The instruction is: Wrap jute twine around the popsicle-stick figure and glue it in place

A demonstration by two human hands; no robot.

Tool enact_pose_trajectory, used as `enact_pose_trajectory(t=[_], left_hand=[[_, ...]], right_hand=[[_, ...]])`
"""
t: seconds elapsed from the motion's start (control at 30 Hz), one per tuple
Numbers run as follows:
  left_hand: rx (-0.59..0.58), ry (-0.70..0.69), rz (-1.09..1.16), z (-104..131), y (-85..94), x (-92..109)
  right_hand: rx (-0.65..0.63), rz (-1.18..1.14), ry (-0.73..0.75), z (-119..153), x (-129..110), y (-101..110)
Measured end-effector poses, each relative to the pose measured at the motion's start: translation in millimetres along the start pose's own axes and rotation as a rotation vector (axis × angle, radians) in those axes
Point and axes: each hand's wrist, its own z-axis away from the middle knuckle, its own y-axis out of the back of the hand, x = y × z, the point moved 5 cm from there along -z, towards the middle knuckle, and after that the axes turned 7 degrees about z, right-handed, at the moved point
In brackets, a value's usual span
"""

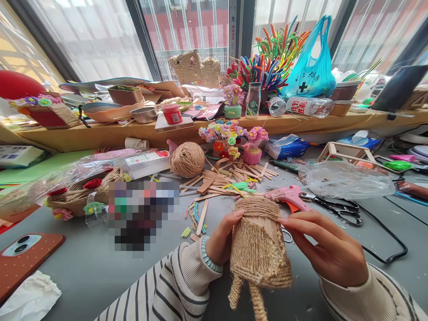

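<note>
Left hand (220, 240): comes up from below, wrist bent, thumb lying along the pot's upper left edge; fingers wrap behind, closed on the pot.
Right hand (329, 247): comes in from the right, back of the hand up, fingers bent and reaching left; fingertips touch the upper twine band, but whether they pinch a strand I cannot tell.
Pot (256, 254): between the hands, above the table's near edge, tilted, two twine-wrapped legs (257, 301) pointing down; bare wood shows below the upper band.
Sleeves (174, 281): striped, cuffs at both wrists.
Glue gun (289, 196): pink, just beyond the right fingers, beside scissors (344, 209).
Sticks (214, 183): heaped beyond the pot, near the twine ball (187, 159).
</note>
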Motion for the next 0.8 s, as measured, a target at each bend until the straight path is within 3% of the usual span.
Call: enact_pose_trajectory(t=[0.67,0.8], left_hand=[[-0.015,0.038,-0.005,-3.6,4.9,-6.0],[-0.004,-0.036,-0.013,-3.6,1.5,-3.3]], right_hand=[[0.036,0.016,-0.038,0.0,1.9,-2.7],[0.036,0.082,-0.027,1.6,3.8,-3.4]])
